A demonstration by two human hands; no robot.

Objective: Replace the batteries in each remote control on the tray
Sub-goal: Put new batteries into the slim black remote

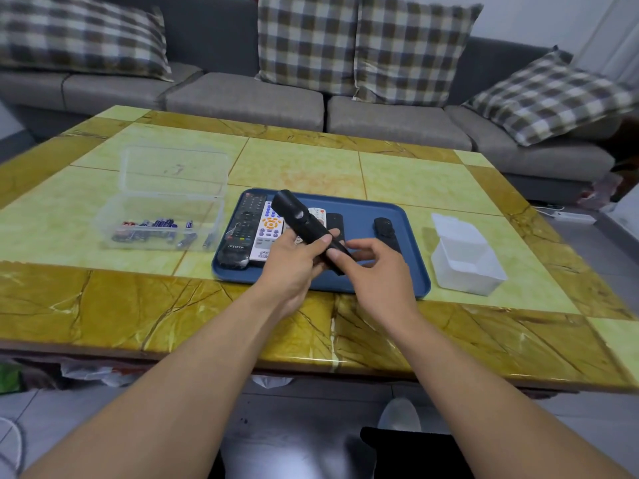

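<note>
I hold a long black remote (297, 216) tilted above the blue tray (390, 281). My left hand (297, 261) grips its middle from below, thumb on top. My right hand (373, 267) pinches its near end with thumb and curled fingers. On the tray lie a big black remote (243, 229), a white remote with orange buttons (268, 233), a white remote partly hidden behind the held one (318, 216), a small black remote (336, 223) and another black remote (385, 229) at the right.
An open clear box with several batteries (155, 233) stands left of the tray, two loose batteries beside it. An empty white plastic box (463, 261) stands to the right. The marble-patterned table (173, 305) faces a grey sofa (242, 98) with checked cushions.
</note>
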